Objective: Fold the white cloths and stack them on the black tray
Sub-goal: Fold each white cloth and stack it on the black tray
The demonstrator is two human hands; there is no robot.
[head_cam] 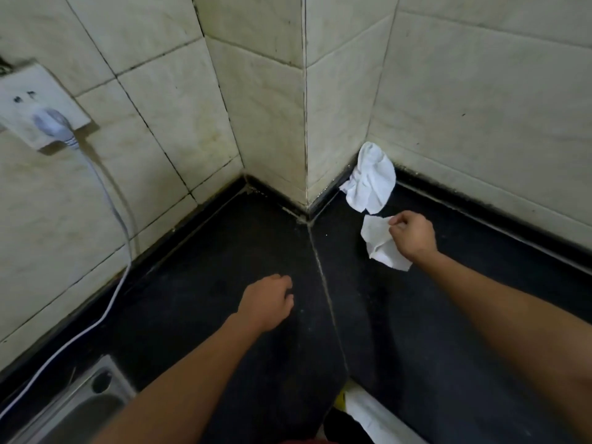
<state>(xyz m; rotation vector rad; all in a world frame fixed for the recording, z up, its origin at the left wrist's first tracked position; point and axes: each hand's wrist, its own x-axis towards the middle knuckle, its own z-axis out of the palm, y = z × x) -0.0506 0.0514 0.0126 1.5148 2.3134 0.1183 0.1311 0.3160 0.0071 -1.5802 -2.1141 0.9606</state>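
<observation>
The right hand [415,235] is out at about 2 o'clock from the middle of the view, over the dark surface [198,299]. Its fingers [397,223] are curled and pinch the upper edge of a small white cloth [379,243], which hangs crumpled below and to the left of the knuckles. Whether the cloth's lower corner touches the surface cannot be told.

A second white cloth [370,179] lies bunched at about 1 o'clock, just beyond the held one, its top leaning against the tiled wall [464,107] where wall and surface meet. The two cloths are near each other but apart.

The left hand [266,301] is at about 6 o'clock from the centre, palm down over the surface, its fingers [286,283] loosely curled under and holding nothing. Their tips are out of sight.

At 9 o'clock a white socket [19,100] on the wall carries a plug [53,125], and its white cable [109,200] runs down to the surface. A steel sink [80,402] shows at 7 o'clock
</observation>
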